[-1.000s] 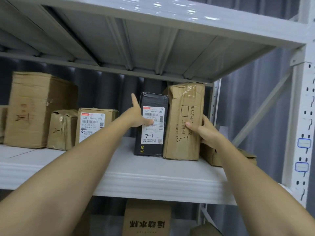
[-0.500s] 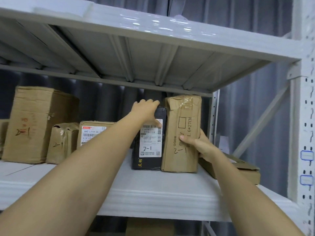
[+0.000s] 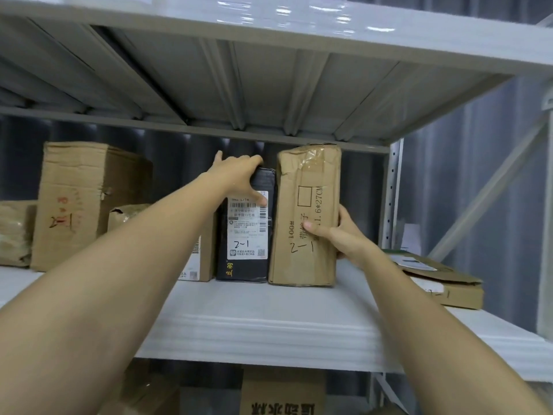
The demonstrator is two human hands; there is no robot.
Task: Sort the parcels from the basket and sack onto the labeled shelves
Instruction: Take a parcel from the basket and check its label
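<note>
Your left hand (image 3: 239,175) is curling over the top of the black parcel (image 3: 248,235), thumb on its label, while your right hand (image 3: 338,235) is gripping the tall brown parcel (image 3: 305,217); both are standing upright, touching, on the white shelf (image 3: 269,324).

A black parcel (image 3: 248,235) marked "2-1" stands upright on the white shelf (image 3: 269,324), touching a taller brown cardboard parcel (image 3: 305,217), also upright, just to its right.
</note>
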